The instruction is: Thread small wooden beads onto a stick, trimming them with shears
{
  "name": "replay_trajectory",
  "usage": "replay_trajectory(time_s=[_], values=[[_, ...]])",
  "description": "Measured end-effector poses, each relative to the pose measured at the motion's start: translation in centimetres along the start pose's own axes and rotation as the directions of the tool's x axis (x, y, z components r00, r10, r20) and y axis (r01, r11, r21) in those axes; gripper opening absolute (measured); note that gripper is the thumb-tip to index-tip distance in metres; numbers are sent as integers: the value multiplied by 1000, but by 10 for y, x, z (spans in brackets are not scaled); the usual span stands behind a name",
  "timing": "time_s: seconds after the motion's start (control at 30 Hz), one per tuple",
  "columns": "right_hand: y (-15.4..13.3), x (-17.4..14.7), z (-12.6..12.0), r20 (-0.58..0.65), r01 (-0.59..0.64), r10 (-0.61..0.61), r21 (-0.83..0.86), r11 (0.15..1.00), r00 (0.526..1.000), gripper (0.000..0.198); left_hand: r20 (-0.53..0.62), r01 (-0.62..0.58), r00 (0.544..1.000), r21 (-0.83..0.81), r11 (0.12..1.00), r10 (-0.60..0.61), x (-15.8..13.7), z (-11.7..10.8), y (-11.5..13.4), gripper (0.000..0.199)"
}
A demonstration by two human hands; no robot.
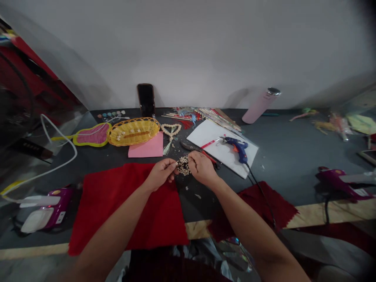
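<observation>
My left hand (162,172) is closed, thumb and fingers pinched at the left side of a cluster of small beige bits (184,169) on the dark tabletop. Whatever sits in that pinch is too small to name. On the other side of the cluster is my right hand (201,167), curled shut with its fingertips turned inward, so anything inside it is hidden. Just behind the right hand lies a pair of cutting pliers (190,147) with red handles, partly covered by it. A red cloth (129,199) spreads under my left forearm.
A blue glue gun (241,149) rests on a white sheet (205,133); its cord crosses a dark red cloth (268,205). Behind stand a yellow basket (133,132), a bead string (171,129), a phone (146,100) and a pink bottle (258,106). Purple devices (63,201) flank the table.
</observation>
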State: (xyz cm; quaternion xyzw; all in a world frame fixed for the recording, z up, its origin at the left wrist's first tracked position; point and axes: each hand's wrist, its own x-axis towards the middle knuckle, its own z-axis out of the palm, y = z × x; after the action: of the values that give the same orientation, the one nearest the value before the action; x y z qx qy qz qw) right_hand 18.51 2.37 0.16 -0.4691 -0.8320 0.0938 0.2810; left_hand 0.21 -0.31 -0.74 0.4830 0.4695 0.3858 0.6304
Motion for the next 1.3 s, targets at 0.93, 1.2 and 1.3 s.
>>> replay_trajectory(time_s=[0.93,1.2,1.3], values=[[-4,-2,11,-32,162,-159,275,948,987,17,42,1,999,28,1000,-2,0,-2,-3,29],[-6,-2,4,16,67,-79,377,924,997,19,18,-32,999,88,996,30,0,1,-4,28],[-8,-2,2,38,27,-47,415,909,998,18,20,-30,999,96,995,28,0,1,-5,27]])
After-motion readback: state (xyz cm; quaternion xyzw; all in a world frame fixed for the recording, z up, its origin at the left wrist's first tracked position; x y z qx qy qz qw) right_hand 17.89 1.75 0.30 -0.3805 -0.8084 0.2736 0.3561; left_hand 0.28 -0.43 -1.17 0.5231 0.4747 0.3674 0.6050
